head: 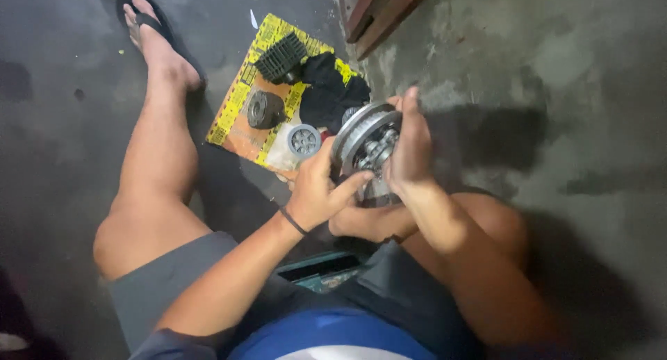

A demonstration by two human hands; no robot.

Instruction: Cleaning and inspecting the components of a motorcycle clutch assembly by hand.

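I sit low over a concrete floor and hold a round metal pulley assembly (367, 143) with shiny discs and inner rollers between both hands. My left hand (316, 190), with a dark band at the wrist, grips its lower left rim, thumb toward the centre. My right hand (410, 148) lies flat against its right side, fingers pointing up. The part rests above my bent right leg.
A flattened yellow and orange cardboard sheet (240, 99) lies on the floor ahead, carrying a black ribbed belt (280, 56), a dark round part (265, 110), a small silver roller plate (303, 140) and a black rag (326, 92). My left leg and sandalled foot (149, 33) stretch left. Wooden planks (382, 9) lie at top.
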